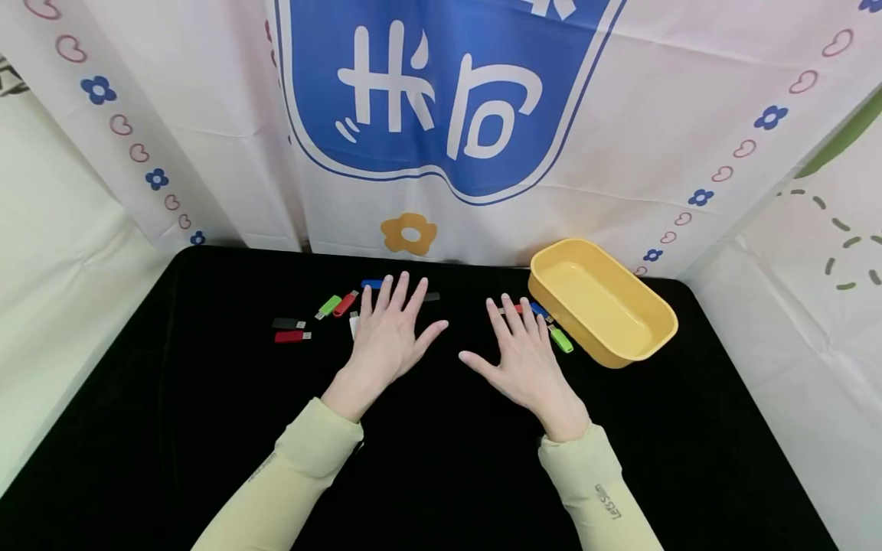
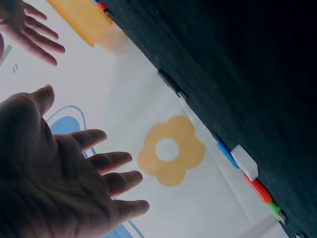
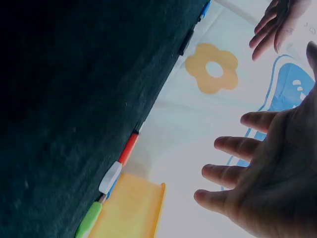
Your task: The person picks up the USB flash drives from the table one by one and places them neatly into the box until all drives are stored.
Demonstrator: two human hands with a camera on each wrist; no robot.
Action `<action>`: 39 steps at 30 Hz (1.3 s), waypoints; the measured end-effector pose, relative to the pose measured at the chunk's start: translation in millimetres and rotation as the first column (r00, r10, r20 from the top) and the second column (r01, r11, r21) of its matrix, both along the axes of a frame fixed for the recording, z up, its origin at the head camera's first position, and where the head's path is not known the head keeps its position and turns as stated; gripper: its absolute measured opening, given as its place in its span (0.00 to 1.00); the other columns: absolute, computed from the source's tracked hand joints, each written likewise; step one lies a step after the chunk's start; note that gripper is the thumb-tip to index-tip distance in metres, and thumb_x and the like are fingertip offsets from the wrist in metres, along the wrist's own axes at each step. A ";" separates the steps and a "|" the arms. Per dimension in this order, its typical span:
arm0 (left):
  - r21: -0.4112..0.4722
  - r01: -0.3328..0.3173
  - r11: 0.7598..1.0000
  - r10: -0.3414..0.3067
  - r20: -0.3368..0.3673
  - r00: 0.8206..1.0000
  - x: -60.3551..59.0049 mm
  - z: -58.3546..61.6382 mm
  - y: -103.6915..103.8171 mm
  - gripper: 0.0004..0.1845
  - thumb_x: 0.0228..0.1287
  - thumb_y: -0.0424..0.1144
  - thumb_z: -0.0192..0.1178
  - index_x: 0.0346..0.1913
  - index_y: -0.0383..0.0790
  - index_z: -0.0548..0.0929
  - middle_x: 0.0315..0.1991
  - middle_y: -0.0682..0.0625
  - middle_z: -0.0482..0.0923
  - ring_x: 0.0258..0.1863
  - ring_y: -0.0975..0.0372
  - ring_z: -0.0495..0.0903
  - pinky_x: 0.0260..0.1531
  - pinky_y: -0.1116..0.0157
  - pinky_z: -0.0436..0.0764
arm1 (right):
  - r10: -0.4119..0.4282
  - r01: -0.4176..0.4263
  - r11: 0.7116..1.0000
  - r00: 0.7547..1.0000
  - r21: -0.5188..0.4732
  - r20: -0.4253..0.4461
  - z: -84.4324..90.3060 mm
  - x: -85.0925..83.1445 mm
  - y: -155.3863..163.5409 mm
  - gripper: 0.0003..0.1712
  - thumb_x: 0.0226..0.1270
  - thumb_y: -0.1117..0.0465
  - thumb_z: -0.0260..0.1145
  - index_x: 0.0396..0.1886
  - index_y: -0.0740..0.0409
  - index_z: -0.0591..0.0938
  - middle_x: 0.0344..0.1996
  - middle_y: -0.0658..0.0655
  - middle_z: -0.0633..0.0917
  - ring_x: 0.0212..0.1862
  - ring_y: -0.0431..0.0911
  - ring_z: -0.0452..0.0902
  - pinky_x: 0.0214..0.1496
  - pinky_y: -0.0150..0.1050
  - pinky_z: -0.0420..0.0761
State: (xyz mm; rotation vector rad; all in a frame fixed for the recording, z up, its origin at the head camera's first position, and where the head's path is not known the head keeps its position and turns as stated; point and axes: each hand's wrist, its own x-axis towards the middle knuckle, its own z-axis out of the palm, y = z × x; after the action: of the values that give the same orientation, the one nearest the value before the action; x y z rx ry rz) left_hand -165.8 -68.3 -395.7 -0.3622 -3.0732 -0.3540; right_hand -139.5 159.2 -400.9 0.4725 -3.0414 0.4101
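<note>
Both hands hover above the black table, fingers straight and spread, holding nothing. In the head view my left hand is over a group of USB sticks and partly covers a white one and a blue one. Left of it lie a green stick, a red stick, a black stick and another red stick. My right hand is nearest a green stick and a blue stick; its fingers partly hide a red one. A white stick shows in the right wrist view.
A yellow rectangular bin stands at the back right of the table, with no contents seen inside. A dark stick lies between the hands. Behind the table hangs a white cloth with a blue emblem and flowers.
</note>
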 end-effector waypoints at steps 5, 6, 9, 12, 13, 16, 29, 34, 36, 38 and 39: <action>0.015 0.046 0.999 -0.045 -0.057 0.997 -1.7 0.5 12.2 0.41 0.72 0.69 0.43 0.80 0.52 0.54 0.80 0.43 0.52 0.80 0.45 0.51 0.77 0.40 0.51 | -0.039 0.039 0.999 0.999 0.009 0.002 7.1 -2.2 9.7 0.55 0.67 0.28 0.58 0.81 0.54 0.53 0.79 0.65 0.54 0.80 0.68 0.44 0.77 0.70 0.52; 0.020 0.059 0.998 -0.057 -0.079 0.995 -2.4 0.5 15.2 0.41 0.72 0.68 0.44 0.79 0.51 0.56 0.79 0.43 0.55 0.79 0.45 0.53 0.77 0.41 0.53 | -0.051 0.051 0.999 0.999 0.008 0.004 8.2 -2.8 12.4 0.54 0.67 0.29 0.58 0.81 0.55 0.53 0.79 0.65 0.54 0.80 0.68 0.44 0.77 0.69 0.52; 0.022 0.094 0.995 -0.089 -0.162 0.983 -4.7 -0.1 25.2 0.38 0.72 0.65 0.50 0.77 0.49 0.61 0.76 0.44 0.63 0.76 0.46 0.61 0.74 0.42 0.62 | -0.074 0.074 0.997 0.997 0.001 -0.004 10.4 -5.2 22.5 0.54 0.67 0.32 0.60 0.80 0.57 0.53 0.79 0.67 0.55 0.79 0.69 0.45 0.76 0.70 0.53; 0.021 0.139 0.990 -0.128 -0.263 0.956 -7.0 -2.0 36.6 0.35 0.71 0.60 0.56 0.74 0.47 0.67 0.70 0.45 0.72 0.71 0.48 0.70 0.69 0.46 0.72 | -0.095 0.095 0.995 0.995 -0.015 0.001 12.3 -7.5 35.5 0.53 0.68 0.36 0.63 0.80 0.60 0.54 0.78 0.68 0.57 0.78 0.71 0.47 0.75 0.70 0.54; 0.019 0.155 0.988 -0.143 -0.291 0.946 -7.7 -2.7 40.6 0.33 0.70 0.58 0.58 0.73 0.46 0.69 0.68 0.46 0.74 0.69 0.49 0.72 0.67 0.48 0.74 | -0.102 0.102 0.995 0.995 -0.018 0.009 12.9 -8.6 40.4 0.52 0.68 0.37 0.63 0.80 0.61 0.54 0.77 0.69 0.57 0.77 0.71 0.48 0.75 0.70 0.54; 0.021 0.215 0.976 -0.194 -0.350 0.916 -10.1 -5.0 53.4 0.29 0.69 0.53 0.62 0.69 0.45 0.74 0.63 0.48 0.79 0.64 0.53 0.77 0.61 0.53 0.80 | -0.129 0.131 0.991 0.990 -0.024 0.058 15.0 -11.4 55.6 0.51 0.70 0.41 0.62 0.79 0.65 0.53 0.77 0.72 0.56 0.76 0.73 0.49 0.74 0.71 0.54; -0.037 0.365 0.930 -0.364 -0.218 0.906 -29.0 -4.0 119.5 0.24 0.70 0.47 0.61 0.67 0.51 0.75 0.62 0.54 0.78 0.60 0.59 0.78 0.53 0.61 0.83 | -0.188 0.207 0.976 0.961 -0.074 0.202 17.0 -15.8 112.4 0.40 0.76 0.57 0.58 0.76 0.73 0.53 0.71 0.78 0.62 0.72 0.71 0.60 0.74 0.65 0.62; -0.091 0.380 0.921 -0.391 -0.237 0.890 -38.8 -5.7 140.2 0.21 0.72 0.45 0.60 0.65 0.52 0.76 0.61 0.55 0.79 0.60 0.60 0.78 0.53 0.62 0.82 | -0.203 0.221 0.972 0.959 -0.076 0.197 14.0 -16.8 122.1 0.31 0.74 0.63 0.58 0.71 0.72 0.64 0.63 0.77 0.74 0.63 0.69 0.72 0.66 0.64 0.71; -0.115 0.381 0.918 -0.397 -0.254 0.882 -42.7 -6.8 147.8 0.19 0.73 0.44 0.59 0.64 0.52 0.77 0.61 0.56 0.79 0.60 0.60 0.78 0.54 0.62 0.82 | -0.212 0.228 0.971 0.960 -0.073 0.186 13.0 -16.4 123.4 0.27 0.74 0.65 0.58 0.68 0.71 0.68 0.59 0.75 0.78 0.59 0.67 0.76 0.61 0.63 0.75; -0.135 0.386 0.913 -0.409 -0.265 0.873 -46.7 -8.3 155.0 0.18 0.74 0.42 0.57 0.64 0.53 0.77 0.61 0.57 0.79 0.61 0.61 0.77 0.55 0.62 0.80 | -0.219 0.234 0.970 0.960 -0.069 0.174 12.2 -15.9 123.9 0.23 0.73 0.66 0.57 0.65 0.69 0.72 0.55 0.73 0.81 0.54 0.66 0.79 0.58 0.62 0.76; -0.140 0.393 0.909 -0.416 -0.265 0.870 -48.6 -9.0 158.3 0.17 0.75 0.40 0.56 0.63 0.53 0.77 0.61 0.57 0.78 0.61 0.61 0.76 0.56 0.62 0.80 | -0.220 0.234 0.970 0.961 -0.066 0.167 11.7 -15.8 124.1 0.21 0.73 0.66 0.57 0.63 0.68 0.74 0.53 0.72 0.83 0.52 0.65 0.80 0.56 0.62 0.77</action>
State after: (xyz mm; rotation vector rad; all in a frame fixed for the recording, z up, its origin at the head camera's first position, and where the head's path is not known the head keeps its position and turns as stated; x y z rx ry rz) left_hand -214.4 90.1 -404.7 -0.9771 -2.7080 -0.1604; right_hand -155.3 283.3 -389.2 0.0869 -3.1626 0.5864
